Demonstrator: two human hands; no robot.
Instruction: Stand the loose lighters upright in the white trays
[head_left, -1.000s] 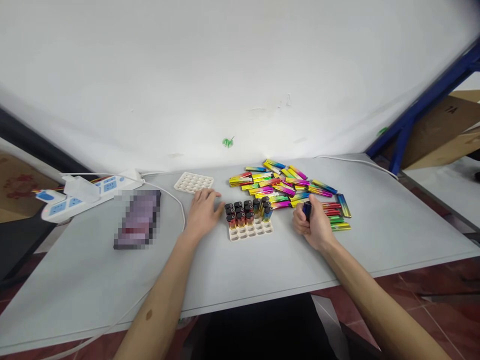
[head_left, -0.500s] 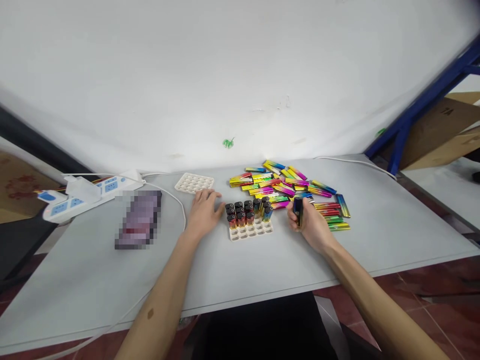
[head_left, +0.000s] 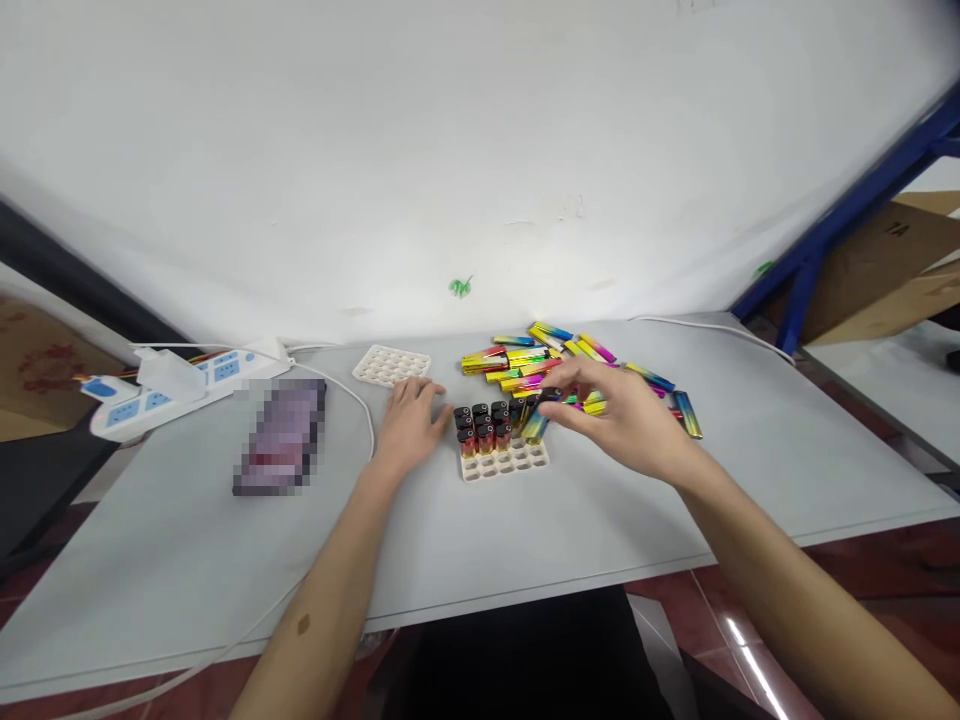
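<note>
My right hand (head_left: 611, 415) pinches a lighter by its black top (head_left: 552, 395), just over the right side of a white tray with holes (head_left: 506, 465). Its lower part overlaps a blue and yellow body (head_left: 535, 428), and I cannot tell whether they are one lighter. Several red lighters with black tops (head_left: 485, 438) stand upright in the tray's left and back holes, while the front holes show bare. My left hand (head_left: 409, 425) lies flat on the table left of that tray, fingers apart, holding nothing. Beyond its fingertips is a second white tray (head_left: 391, 364).
A loose pile of shiny coloured lighter bodies (head_left: 517, 365) lies behind the tray and partly behind my right hand. On the left are a blurred-out phone-like object (head_left: 281, 437), a power strip (head_left: 225, 370) and a white cable (head_left: 367, 420). A blue metal frame (head_left: 802, 280) stands at right.
My right hand has moved left from beside the tray to above its right side, bringing the black-topped lighter along and turning palm down. My left hand has stayed in place.
</note>
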